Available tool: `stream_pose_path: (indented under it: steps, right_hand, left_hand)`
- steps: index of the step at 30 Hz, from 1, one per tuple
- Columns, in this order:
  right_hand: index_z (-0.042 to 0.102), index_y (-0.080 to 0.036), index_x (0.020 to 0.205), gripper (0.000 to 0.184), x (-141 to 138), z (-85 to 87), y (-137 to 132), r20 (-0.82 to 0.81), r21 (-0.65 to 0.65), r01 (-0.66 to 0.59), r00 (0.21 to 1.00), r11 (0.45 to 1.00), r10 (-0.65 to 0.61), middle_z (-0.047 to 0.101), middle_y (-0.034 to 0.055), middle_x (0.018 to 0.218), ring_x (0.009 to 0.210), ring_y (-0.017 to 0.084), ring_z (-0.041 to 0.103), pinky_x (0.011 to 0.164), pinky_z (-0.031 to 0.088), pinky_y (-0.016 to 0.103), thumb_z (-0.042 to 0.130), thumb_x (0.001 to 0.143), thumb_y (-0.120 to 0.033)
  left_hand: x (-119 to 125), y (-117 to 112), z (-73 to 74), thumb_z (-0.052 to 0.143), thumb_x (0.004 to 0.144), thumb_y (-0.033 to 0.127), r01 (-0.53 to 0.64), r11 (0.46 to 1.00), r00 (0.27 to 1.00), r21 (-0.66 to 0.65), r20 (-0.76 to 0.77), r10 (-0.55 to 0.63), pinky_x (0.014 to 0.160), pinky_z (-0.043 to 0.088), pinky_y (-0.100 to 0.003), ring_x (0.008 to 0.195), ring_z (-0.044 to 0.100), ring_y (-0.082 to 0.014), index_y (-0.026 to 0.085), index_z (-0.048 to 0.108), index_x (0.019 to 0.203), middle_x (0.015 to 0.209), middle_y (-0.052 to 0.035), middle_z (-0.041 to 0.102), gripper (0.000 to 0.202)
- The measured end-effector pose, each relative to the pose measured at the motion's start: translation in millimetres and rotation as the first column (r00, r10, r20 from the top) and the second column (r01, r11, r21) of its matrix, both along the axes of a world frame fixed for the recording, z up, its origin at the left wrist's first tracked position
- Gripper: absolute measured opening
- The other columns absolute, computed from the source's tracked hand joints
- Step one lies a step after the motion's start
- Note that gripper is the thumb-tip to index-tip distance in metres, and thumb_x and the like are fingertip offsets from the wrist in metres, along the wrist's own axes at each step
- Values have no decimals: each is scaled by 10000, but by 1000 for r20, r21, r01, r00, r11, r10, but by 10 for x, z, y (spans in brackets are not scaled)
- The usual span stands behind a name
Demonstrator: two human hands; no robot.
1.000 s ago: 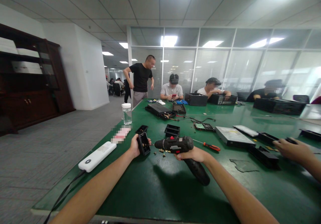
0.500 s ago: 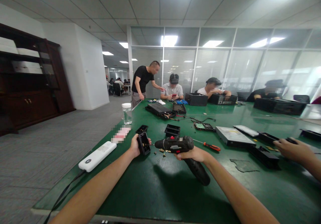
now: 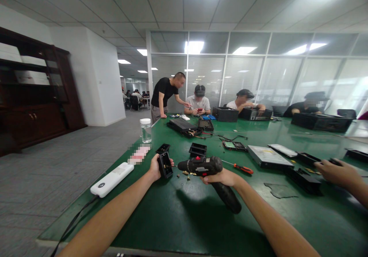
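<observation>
My left hand [image 3: 155, 168] is closed around a small black plastic box [image 3: 165, 165], tilted so that its hollow side faces right. Small brass-coloured parts show inside it. My right hand [image 3: 221, 178] grips a black cordless drill [image 3: 201, 166] with red buttons, its handle slanting down to the right. The drill's nose points left, and its thin bit reaches the box's opening; whether the tip touches a screw is too small to tell. Below the drill, several small brass pieces [image 3: 187, 174] lie on the green table [image 3: 161, 218].
Behind the drill are a black tray [image 3: 197, 149] and an orange-handled screwdriver [image 3: 243, 168]. At left stand a white power strip [image 3: 112, 179] and a clear jar [image 3: 146, 131]. A metal drive [image 3: 269, 157] lies at right, near another person's hand [image 3: 337, 170]. Co-workers sit across the table.
My hands, the box and the drill keep nearly the same position. Across the table, the standing person's outstretched hand has moved slightly right and down, toward the seated person.
</observation>
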State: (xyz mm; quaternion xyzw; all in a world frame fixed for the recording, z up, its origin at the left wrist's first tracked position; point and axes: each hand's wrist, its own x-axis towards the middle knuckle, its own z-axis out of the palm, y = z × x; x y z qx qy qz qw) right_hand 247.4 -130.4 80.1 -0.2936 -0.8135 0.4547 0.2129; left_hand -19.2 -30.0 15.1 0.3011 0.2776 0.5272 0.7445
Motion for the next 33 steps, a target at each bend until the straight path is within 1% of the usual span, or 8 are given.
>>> stream_pose_path:
  steps: [10, 13, 16, 20, 27, 33]
  right_hand:
    - [506, -164, 686, 135, -27, 51, -44, -8, 5, -5, 1000, 1000, 5, 496, 34, 693, 674, 129, 464, 673, 355, 279, 471, 690, -295]
    - [502, -161, 685, 134, -26, 35, -30, -11, -6, -3, 1000, 1000, 3, 496, 30, 689, 670, 125, 460, 668, 355, 277, 476, 688, -292]
    - [498, -161, 704, 127, -17, 7, -1, -28, -13, -7, 1000, 1000, 7, 492, 24, 690, 667, 122, 454, 661, 354, 277, 478, 688, -286]
    - [499, -144, 705, 149, -15, 13, -2, -25, -10, -21, 999, 1000, 20, 484, 25, 675, 647, 119, 449, 649, 358, 273, 486, 674, -290]
    - [505, -163, 686, 142, -37, 102, -89, -1, -6, 1, 1000, 1000, -1, 493, 40, 693, 682, 131, 469, 683, 363, 271, 471, 688, -301]
    - [516, -157, 722, 164, -17, 70, -59, 8, 2, 15, 1000, 1000, -15, 503, 49, 710, 693, 142, 473, 686, 366, 288, 473, 685, -312]
  left_hand:
    - [-3, 14, -22, 306, 697, 425, 5, 1000, 1000, 8, 7, -5, 588, 428, -346, 631, 569, -226, 46, 556, 761, 674, -146, 593, 459]
    - [-6, 30, -39, 307, 693, 430, 7, 999, 1000, 32, 9, -7, 595, 427, -348, 625, 567, -224, 46, 558, 748, 675, -147, 592, 462]
    - [-13, 43, -47, 305, 690, 433, 22, 999, 1000, 24, 5, -23, 594, 426, -349, 621, 567, -223, 47, 558, 745, 679, -147, 591, 465]
    - [-18, 36, -37, 308, 689, 431, 21, 1000, 1000, 5, 7, -21, 584, 427, -344, 614, 567, -220, 43, 556, 754, 676, -148, 589, 465]
    - [-10, 22, -14, 307, 691, 436, 16, 1000, 1000, -10, 10, -16, 579, 428, -339, 629, 569, -226, 41, 555, 756, 672, -150, 591, 471]
    - [3, 9, -2, 302, 699, 432, 3, 1000, 1000, -14, 21, -2, 571, 427, -342, 628, 569, -226, 52, 553, 772, 672, -143, 592, 461]
